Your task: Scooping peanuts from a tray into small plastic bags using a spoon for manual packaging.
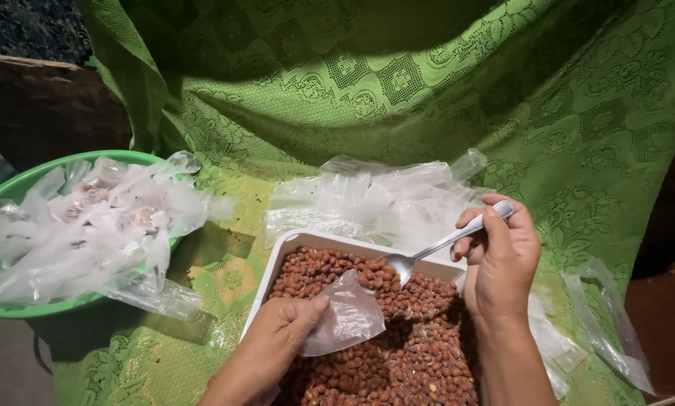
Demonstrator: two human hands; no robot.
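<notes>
- While the left hand (281, 327) pinches a small clear plastic bag (346, 316) at lower centre, the right hand (503, 259) grips a metal spoon (427, 252), its bowl just above the brown peanuts (397, 353).
- Peanuts fill a white tray (292, 244) on the green lace cloth (427, 90).
- At left, a green basin (21, 180) holds filled bags (97, 218); empty bags (375, 195) lie behind the tray.

The spoon (427, 252) you hold is polished metal, and it shines along the handle. The small bag (346, 316) at your left fingers is thin clear plastic, a little cloudy and wrinkled. The tray (296, 244) looks like smooth white plastic, matt on its rim. The nuts (397, 353) inside it have dry, reddish-brown skins. The green cloth (397, 90) is lace with a woven pattern, soft and matt. The basin (21, 180) is glossy green plastic.
</notes>
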